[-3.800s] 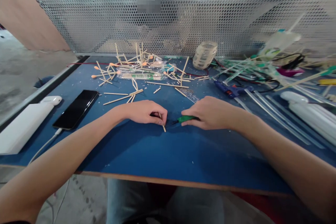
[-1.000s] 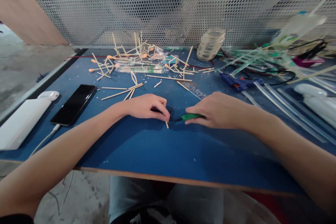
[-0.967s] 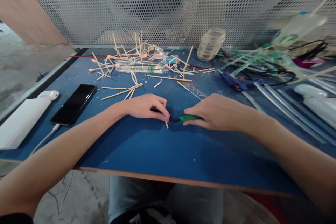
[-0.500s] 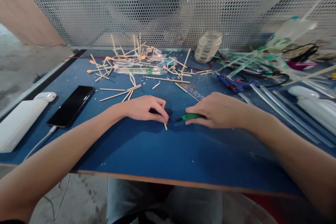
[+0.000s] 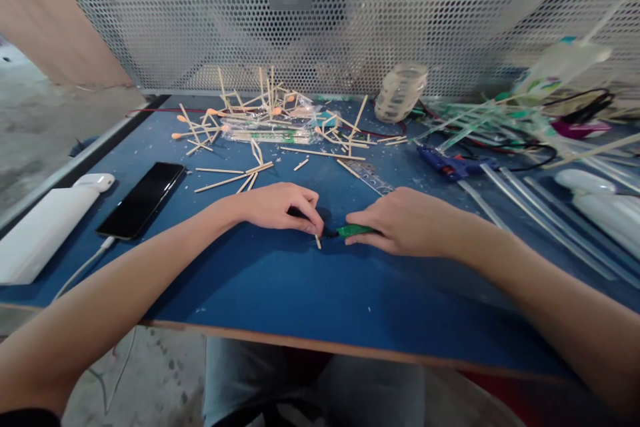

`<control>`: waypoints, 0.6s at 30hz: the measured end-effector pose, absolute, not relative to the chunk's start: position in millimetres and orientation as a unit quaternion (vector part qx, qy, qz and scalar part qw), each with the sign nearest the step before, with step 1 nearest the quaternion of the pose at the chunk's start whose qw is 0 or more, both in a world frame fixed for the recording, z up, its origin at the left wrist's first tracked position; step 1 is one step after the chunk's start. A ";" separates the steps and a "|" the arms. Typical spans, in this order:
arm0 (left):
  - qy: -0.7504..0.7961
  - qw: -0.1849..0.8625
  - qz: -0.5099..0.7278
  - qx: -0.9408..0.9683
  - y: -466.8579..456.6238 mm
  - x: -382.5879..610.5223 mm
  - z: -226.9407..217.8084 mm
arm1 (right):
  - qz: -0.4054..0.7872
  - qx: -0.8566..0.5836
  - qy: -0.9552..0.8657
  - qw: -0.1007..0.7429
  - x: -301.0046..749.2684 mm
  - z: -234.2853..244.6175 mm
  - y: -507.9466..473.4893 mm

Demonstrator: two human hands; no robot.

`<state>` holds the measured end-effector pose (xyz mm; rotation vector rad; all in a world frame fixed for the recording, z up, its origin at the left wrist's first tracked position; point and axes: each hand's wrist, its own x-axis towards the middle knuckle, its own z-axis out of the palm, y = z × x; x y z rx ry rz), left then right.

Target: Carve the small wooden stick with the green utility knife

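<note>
My left hand (image 5: 286, 207) rests over the blue table, with thumb and fingers pinched on a short thin wooden stick (image 5: 319, 241). Only the stick's near end shows below the fingertips. From the right, my right hand (image 5: 400, 220) grips a green-handled cutter knife (image 5: 356, 231). Its dark front end points left and lies beside the stick, close to my left fingertips. Whether the blade touches the stick is too small to tell. A clear ruler (image 5: 371, 180) lies just beyond my right hand, partly hidden by it.
Several wooden sticks and small stick frames (image 5: 255, 163) lie farther back. A black phone (image 5: 143, 200) and white power bank (image 5: 45, 233) are at left. A blue glue gun (image 5: 450, 163), clear glue sticks (image 5: 545, 220) and a plastic jar (image 5: 401, 92) stand right and back.
My right hand has moved left and slightly nearer with the knife, bringing its dark front end up to the stick. My left hand keeps its pinch. The whole view has shifted slightly.
</note>
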<state>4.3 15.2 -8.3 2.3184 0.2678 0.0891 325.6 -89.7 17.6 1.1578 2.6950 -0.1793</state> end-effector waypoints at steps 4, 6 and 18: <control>0.104 0.385 0.037 0.916 14.8 3.3 -8.9 | -0.052 0.381 0.920 0.073 330.7 13.6 -90.2; 0.099 0.384 0.037 0.917 14.3 3.3 -8.6 | -0.054 0.376 0.923 0.062 331.0 12.0 -91.2; 0.103 0.380 0.032 0.919 14.1 4.0 -8.0 | -0.054 0.391 0.912 0.112 319.1 20.2 -91.1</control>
